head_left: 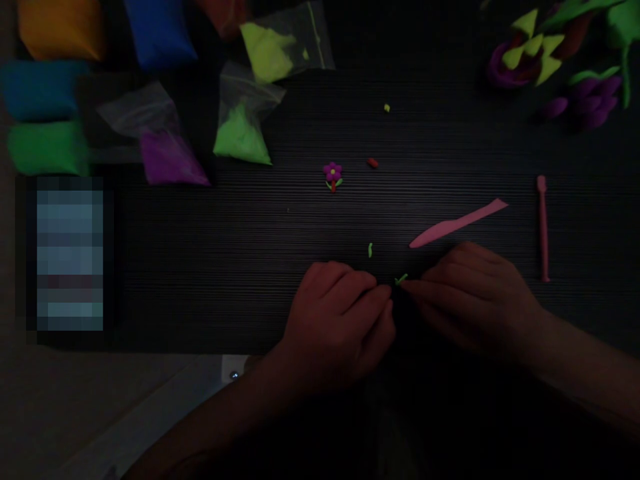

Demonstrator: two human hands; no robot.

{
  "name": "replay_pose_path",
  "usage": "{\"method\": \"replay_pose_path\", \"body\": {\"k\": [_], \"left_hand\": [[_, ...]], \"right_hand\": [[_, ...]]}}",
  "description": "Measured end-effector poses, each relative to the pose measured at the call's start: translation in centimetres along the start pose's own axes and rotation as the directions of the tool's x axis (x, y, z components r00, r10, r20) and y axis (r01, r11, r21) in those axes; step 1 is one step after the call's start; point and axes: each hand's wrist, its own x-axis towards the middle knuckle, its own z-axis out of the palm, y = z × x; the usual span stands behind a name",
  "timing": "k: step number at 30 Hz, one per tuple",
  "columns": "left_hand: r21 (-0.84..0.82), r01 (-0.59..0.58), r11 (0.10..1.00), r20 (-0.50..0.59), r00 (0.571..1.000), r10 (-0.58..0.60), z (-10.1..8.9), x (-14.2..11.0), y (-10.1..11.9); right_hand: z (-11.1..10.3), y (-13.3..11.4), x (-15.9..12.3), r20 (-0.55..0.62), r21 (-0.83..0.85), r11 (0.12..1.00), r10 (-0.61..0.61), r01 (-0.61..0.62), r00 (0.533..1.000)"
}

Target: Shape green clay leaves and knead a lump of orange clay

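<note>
A tiny piece of green clay lies between my two hands, near the table's front edge. My right hand is closed, its fingertips pressed together at the right end of that piece. Just left of it, my left hand is closed with its fingers curled; whatever they hold, if anything, is hidden. Beyond my hands lies a second small green clay strip. Farther back is a little clay flower with purple petals, a yellow centre, a red stem and green leaves. A red clay bit lies beside it.
A pink clay knife and a pink stick tool lie on the right. Bags of coloured clay, including light green and purple, fill the back left. Clay models stand back right; a blurred-out screen is at left.
</note>
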Motion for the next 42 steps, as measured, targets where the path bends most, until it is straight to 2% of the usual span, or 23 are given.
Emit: {"method": "replay_pose_path", "body": {"k": [12, 18, 28, 34, 38, 42], "left_hand": [[0.005, -0.003, 1.000, 0.048, 0.999, 0.003, 0.2, -0.1, -0.1], [-0.017, 0.004, 1.000, 0.047, 0.999, -0.003, 0.2, -0.1, -0.1], [-0.070, 0.050, 0.996, 0.039, 0.998, -0.048, -0.1, 0.0, 0.0], [-0.071, 0.056, 0.996, 0.029, 0.998, -0.054, 0.0, 0.0, -0.1], [-0.054, 0.037, 0.998, 0.031, 0.999, -0.036, 0.0, 0.0, -0.1], [0.015, -0.011, 1.000, 0.064, 0.998, 0.010, 0.0, -0.1, 0.1]], "right_hand": [[0.0, -0.8, 0.5, 0.040, -0.244, 0.968, -0.044, 0.053, 0.998], [0.0, -1.2, 0.8, 0.042, -0.287, 0.957, -0.033, 0.043, 0.999], [0.4, -0.4, 0.0, -0.067, -0.135, 0.990, 0.026, -0.035, 0.997], [0.2, -0.3, 0.1, -0.029, -0.107, 0.993, 0.037, -0.040, 0.999], [-0.3, -0.1, -0.2, -0.079, -0.018, 0.999, 0.040, -0.042, 0.996], [-0.6, 0.3, -0.4, -0.117, -0.027, 0.992, 0.123, -0.126, 0.986]]}}
